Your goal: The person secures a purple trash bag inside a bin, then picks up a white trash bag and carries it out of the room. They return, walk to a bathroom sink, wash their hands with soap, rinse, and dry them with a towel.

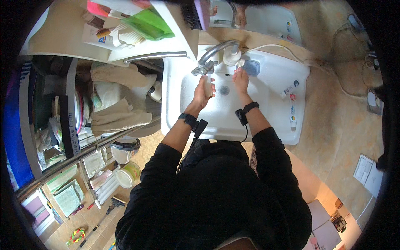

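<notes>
My left hand [201, 92] is wrapped around a pale, translucent cup-like object [208, 85], just below the chrome faucet [204, 67] of a white washbasin [278, 93]. Over the back part of the basin, my right hand [240, 82] has its fingertips on a small pale object [241, 63], too small to identify. That hand is beside a blue-grey soap dish [252, 67] and in front of a white pump bottle [232, 56]. The drain [224, 90] lies between my two hands. Both wrists wear black straps with small devices.
On the basin's right ledge lie a toothpaste tube [292, 111] and a smaller tube [289, 88]. A mirror [265, 22] stands behind. To the left are a white cabinet [150, 59], a hanging beige towel [122, 118] and buckets [127, 175]. A white cable [275, 46] runs along the wall.
</notes>
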Action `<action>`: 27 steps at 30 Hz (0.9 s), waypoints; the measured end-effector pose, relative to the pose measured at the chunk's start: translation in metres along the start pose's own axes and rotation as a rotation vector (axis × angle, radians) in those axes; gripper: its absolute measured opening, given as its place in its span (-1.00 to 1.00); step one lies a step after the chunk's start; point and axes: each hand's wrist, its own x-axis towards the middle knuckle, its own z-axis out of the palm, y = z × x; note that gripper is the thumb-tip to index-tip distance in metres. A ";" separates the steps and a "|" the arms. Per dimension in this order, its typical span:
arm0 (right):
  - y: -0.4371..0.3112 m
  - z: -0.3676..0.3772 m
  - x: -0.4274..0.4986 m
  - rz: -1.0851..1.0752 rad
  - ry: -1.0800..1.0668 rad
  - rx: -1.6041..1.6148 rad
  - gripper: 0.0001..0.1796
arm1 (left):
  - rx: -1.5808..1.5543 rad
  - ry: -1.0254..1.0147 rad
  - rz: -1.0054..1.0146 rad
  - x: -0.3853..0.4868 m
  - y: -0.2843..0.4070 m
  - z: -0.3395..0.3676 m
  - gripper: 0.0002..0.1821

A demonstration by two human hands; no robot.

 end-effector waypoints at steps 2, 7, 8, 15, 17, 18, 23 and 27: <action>0.002 0.008 -0.030 -0.033 0.036 0.031 -0.45 | -0.005 0.089 -0.001 0.002 -0.006 0.004 -0.44; -0.007 0.046 -0.122 0.272 0.057 0.122 -0.47 | 0.618 0.275 0.186 -0.003 -0.035 0.034 -0.46; -0.010 0.043 -0.124 0.263 0.081 0.116 -0.48 | 0.564 0.266 0.192 -0.006 -0.040 0.041 -0.50; -0.027 0.010 -0.111 0.342 0.036 0.400 -0.53 | 0.677 0.003 0.528 -0.025 -0.056 0.071 -0.42; -0.031 0.006 -0.115 0.413 0.013 0.436 -0.53 | 0.974 -0.021 0.618 -0.026 -0.053 0.064 -0.45; -0.033 0.005 -0.118 0.446 0.013 0.446 -0.53 | 1.105 -0.012 0.687 -0.026 -0.051 0.060 -0.46; -0.038 0.002 -0.129 0.455 0.001 0.432 -0.52 | 1.249 -0.103 0.703 -0.026 -0.054 0.043 -0.48; -0.037 -0.007 -0.129 0.344 -0.088 0.411 -0.44 | 0.981 -0.088 0.619 -0.029 -0.060 0.038 -0.46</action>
